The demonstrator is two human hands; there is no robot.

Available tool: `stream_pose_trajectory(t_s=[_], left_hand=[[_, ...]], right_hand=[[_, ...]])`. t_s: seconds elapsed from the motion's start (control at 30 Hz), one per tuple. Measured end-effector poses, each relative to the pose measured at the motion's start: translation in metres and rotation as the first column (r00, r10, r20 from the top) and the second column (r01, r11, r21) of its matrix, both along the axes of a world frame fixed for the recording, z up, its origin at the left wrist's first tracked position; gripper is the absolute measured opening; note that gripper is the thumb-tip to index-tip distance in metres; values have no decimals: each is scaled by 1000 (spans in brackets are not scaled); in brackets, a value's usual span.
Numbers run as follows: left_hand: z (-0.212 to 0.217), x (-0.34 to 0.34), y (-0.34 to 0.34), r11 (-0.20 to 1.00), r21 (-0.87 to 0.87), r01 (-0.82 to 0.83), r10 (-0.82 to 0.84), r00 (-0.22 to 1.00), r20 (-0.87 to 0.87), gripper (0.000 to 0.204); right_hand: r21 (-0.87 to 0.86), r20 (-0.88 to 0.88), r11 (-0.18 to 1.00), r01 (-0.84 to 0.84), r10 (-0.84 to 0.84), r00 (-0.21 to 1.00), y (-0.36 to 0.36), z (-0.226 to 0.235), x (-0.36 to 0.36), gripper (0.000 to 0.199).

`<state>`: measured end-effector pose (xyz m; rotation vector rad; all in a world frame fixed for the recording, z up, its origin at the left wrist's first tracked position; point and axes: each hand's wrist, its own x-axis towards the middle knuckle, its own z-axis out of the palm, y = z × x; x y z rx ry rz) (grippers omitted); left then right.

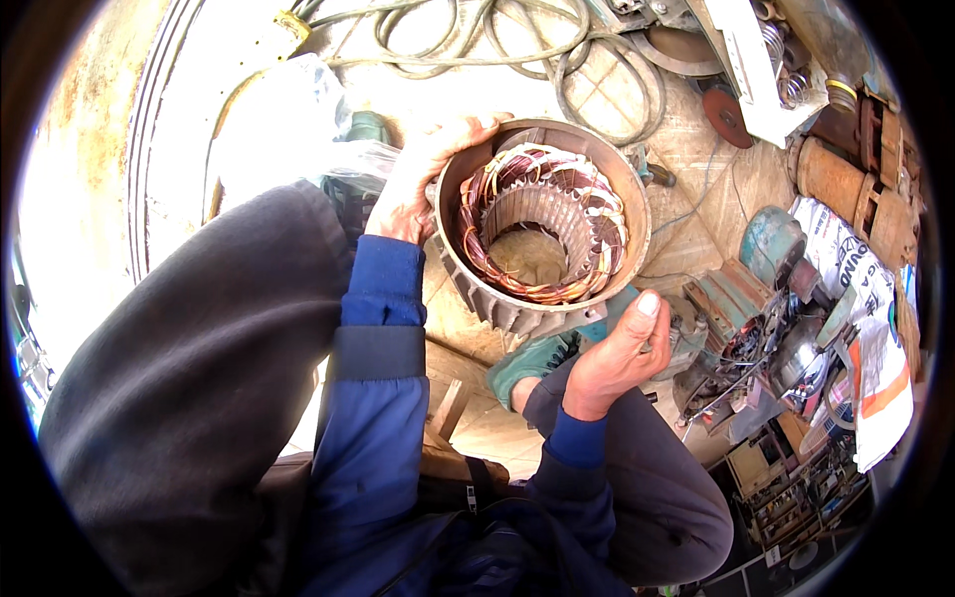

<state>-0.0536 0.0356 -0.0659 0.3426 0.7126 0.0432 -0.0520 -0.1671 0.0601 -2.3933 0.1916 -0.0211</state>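
Observation:
A ribbed metal motor stator [542, 320] hangs tilted in front of me, its round opening facing up toward me. Inside the rim runs a ring of red, yellow and white copper windings [477, 261] around a slotted core, and the floor shows through the hole. My left hand [423, 179] grips the housing at its left side, thumb laid along the upper rim. Just off the lower right of the housing is my right hand [619, 360], its fingers curled in and thumb pointing up. Whatever it may pinch is too small to make out.
Coiled hose [587, 60] lies on the tiled floor beyond the stator. To the right are a reddish disc [727, 117], a rusty motor body [831, 177], a white printed sack [880, 368] and heaped tools and parts. A clear plastic bag [363, 159] sits by my left knee.

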Motion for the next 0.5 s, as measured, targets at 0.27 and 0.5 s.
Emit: stream_pose_trajectory(t_s=[0.27, 0.5], left_hand=[[20, 13, -8, 993, 113, 35, -27, 997, -75, 19], [13, 20, -16, 996, 60, 69, -66, 996, -55, 16]], right_hand=[[29, 37, 999, 44, -45, 998, -8, -5, 10, 50], [58, 53, 994, 94, -97, 994, -19, -12, 14, 52]])
